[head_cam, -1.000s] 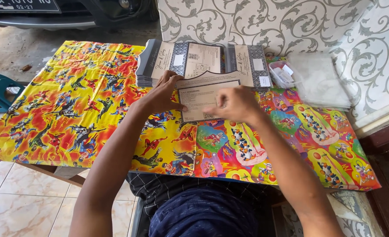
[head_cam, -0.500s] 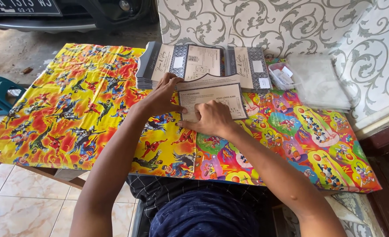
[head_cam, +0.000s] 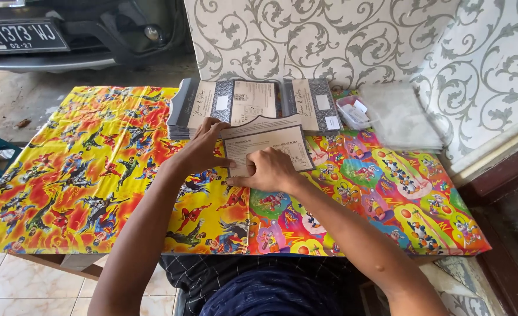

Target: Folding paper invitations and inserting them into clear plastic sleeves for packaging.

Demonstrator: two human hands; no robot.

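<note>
We sit at the desk (head_cam: pixel 66 193) with both hands on one card (head_cam: pixel 269 144), which lies flat at the far middle of the desk, just near of the stack (head_cam: pixel 253 102). Our left hand (head_cam: pixel 203 149) rests on the card's left edge with the fingers spread and flat, which seems to pin the card so it does not slide on the glossy cloth. Our right hand (head_cam: pixel 268 169) lies curled over the card's near edge, knuckles up, fingers bent down onto the paper; we judge that it presses or creases the near part. We cannot tell whether anything is pinched under it, as the fingertips are hidden.

The card is pale cream paper with a thin dark border and small dark print on its face. Its far edge ends in a shaped, curved flap, lighter than the rest, which reaches to the stack. It looks thin and stiff, lying flat without curl.

The stack holds like cards laid open, cream panels flanked by grey patterned ones, set against the wall (head_cam: pixel 329 35) within easy reach of both hands. To the right of it lie clear plastic sleeves (head_cam: pixel 408 117) and a small clear box (head_cam: pixel 352 111), well apart from our hands. The cloth is bright, with cartoon figures on yellow and red.
</note>
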